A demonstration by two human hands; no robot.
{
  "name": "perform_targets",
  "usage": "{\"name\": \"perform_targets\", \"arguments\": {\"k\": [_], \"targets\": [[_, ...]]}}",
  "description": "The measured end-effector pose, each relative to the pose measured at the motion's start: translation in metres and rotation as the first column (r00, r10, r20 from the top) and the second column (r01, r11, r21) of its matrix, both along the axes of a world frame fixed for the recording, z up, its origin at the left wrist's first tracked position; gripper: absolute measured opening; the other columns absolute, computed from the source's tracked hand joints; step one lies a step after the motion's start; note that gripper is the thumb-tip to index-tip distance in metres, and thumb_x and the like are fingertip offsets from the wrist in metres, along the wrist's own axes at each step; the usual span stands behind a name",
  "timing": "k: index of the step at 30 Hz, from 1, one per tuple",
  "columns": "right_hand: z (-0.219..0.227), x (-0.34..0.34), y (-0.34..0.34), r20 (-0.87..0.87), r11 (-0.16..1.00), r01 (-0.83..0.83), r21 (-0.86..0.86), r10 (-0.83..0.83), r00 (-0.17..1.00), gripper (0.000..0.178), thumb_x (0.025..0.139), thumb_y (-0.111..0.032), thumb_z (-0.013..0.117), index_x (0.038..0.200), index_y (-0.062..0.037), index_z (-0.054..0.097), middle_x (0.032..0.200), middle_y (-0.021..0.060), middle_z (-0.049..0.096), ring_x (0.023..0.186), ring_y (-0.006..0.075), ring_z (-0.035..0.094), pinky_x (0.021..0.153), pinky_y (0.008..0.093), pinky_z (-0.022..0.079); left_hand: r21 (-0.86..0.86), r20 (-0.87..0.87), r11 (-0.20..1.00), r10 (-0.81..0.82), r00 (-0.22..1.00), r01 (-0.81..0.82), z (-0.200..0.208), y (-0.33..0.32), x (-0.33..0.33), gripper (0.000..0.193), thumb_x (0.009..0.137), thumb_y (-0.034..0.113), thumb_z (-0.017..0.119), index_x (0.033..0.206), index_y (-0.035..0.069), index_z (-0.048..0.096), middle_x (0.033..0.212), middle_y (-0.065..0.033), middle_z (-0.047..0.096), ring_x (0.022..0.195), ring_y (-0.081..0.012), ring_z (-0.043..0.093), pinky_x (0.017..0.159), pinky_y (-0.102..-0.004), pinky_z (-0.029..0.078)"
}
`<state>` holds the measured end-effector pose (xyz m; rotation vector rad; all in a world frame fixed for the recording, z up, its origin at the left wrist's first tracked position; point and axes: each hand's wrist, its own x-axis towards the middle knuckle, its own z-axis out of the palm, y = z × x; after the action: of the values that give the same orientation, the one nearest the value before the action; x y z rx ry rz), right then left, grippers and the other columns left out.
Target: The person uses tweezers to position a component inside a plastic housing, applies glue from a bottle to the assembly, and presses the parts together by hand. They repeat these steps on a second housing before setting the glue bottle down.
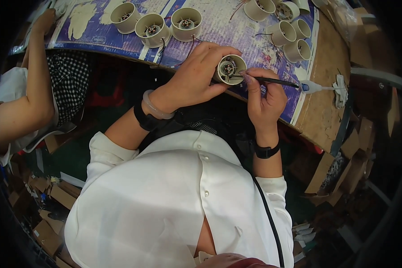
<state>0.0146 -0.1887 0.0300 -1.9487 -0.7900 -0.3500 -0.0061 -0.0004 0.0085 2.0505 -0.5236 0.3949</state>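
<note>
My left hand (pixel 201 71) is wrapped round a cream cylindrical housing (pixel 219 76), tilted so that its open end faces me. Inside sits a small round motor part (pixel 228 68) with dark and copper-coloured pieces, held by thin ribs. My right hand (pixel 267 91) is closed in a pen-like grip on a thin black rod-shaped tool (pixel 277 81). The tool's near end reaches the housing's opening; its exact tip is hard to make out. Beyond the tool's other end lies a translucent bottle with a thin nozzle (pixel 311 87).
Similar housings (pixel 186 25) with trailing dark wires stand on the covered table (pixel 219 33); several more (pixel 297 50) are grouped at the far right. A crumpled white cloth (pixel 341 91) lies near the right edge. At the left, another person's arm (pixel 38 85) rests by the table. Cardboard boxes (pixel 350 156) stand at the right.
</note>
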Motion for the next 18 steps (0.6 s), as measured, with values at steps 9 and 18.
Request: {"name": "perform_targets", "arguments": {"k": [9, 18], "targets": [[-0.005, -0.004, 0.004, 0.027, 0.999, 0.017, 0.028, -0.017, 0.999, 0.005, 0.091, 0.0, 0.061, 0.096, 0.0013, 0.061, 0.091, 0.0097, 0.068, 0.076, 0.0116, 0.061, 0.068, 0.0233, 0.048, 0.005, 0.001, 1.0, 0.013, 1.0, -0.013, 0.0, 0.001, 0.0, 0.062, 0.07, 0.009, 0.075, 0.127, 0.007, 0.05, 0.115, -0.0093, 0.058, 0.107, -0.0301, 0.05, 0.091, -0.0382, 0.044], [-0.013, -0.006, 0.003, -0.009, 0.994, 0.03, 0.105, -0.029, 1.0, 0.007, 0.094, -0.001, 0.058, 0.101, 0.0012, 0.055, 0.093, 0.0112, 0.068, 0.075, 0.0099, 0.059, 0.068, 0.021, 0.048, 0.002, 0.005, 1.0, 0.006, 1.0, -0.006, -0.002, 0.001, 0.001, 0.062, 0.07, 0.009, 0.075, 0.127, 0.006, 0.05, 0.117, -0.0093, 0.058, 0.108, -0.0302, 0.05, 0.092, -0.038, 0.043]]}}
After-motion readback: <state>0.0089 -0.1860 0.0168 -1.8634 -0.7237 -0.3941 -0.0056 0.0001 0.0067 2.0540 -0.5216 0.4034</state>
